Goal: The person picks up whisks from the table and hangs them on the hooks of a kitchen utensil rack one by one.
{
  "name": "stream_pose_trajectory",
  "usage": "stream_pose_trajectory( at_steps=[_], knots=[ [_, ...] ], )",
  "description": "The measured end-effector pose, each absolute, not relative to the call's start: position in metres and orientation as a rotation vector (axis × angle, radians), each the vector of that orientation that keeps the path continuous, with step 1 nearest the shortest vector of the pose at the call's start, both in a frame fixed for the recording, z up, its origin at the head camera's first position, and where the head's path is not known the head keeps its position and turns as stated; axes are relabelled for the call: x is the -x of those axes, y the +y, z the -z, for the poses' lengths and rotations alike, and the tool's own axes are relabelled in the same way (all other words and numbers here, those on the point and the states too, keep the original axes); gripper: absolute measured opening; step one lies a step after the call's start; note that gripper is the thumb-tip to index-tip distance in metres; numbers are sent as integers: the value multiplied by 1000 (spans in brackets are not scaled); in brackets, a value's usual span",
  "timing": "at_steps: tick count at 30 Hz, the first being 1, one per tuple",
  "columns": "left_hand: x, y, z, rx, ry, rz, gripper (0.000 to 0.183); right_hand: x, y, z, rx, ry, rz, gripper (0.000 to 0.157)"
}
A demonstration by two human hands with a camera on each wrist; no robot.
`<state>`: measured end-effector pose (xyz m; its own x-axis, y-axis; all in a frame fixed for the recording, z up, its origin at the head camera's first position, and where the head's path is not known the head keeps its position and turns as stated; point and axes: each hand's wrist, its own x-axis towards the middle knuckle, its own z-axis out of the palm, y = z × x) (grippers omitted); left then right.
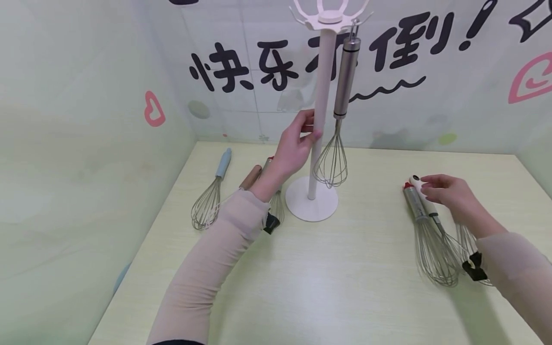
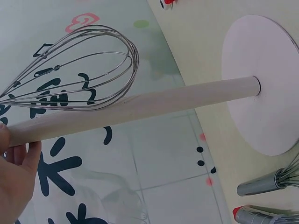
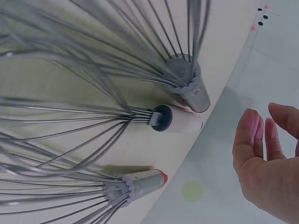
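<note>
My left hand (image 1: pixel 292 149) grips the upright white pole (image 1: pixel 326 76) of a stand with a ring of hooks (image 1: pixel 331 19) on top and a round base (image 1: pixel 297 206). From one hook, right of the pole, hangs a whisk (image 1: pixel 347 76) with a steel handle, its wire loops (image 2: pixel 112 42) overlapping the pole in the left wrist view. My right hand (image 1: pixel 457 199), fingers bent and apart, hovers over the end of a white-handled whisk (image 1: pixel 424 196) and holds nothing. Beside it lies a red-tipped steel whisk (image 1: pixel 415 203); another whisk (image 1: pixel 463 239) is partly hidden under my wrist.
Left of the stand lie a blue-handled whisk (image 1: pixel 223 165), a brown-handled whisk (image 1: pixel 250 177) and a red-tipped whisk (image 1: pixel 268 162), the last two partly behind my left arm. A printed wall (image 1: pixel 258 124) backs the pale table (image 1: pixel 345 268).
</note>
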<state>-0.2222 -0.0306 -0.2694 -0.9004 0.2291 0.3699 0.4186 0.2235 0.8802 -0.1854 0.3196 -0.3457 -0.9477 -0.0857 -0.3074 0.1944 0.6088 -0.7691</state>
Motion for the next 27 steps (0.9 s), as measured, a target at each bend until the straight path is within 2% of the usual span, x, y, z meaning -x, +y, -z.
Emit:
stream_pose_trajectory(
  at_steps=[27],
  knots=[
    [218,-28,271,577,-2271,1775,39,183,323,376,-71,2553,1123,54]
  ],
)
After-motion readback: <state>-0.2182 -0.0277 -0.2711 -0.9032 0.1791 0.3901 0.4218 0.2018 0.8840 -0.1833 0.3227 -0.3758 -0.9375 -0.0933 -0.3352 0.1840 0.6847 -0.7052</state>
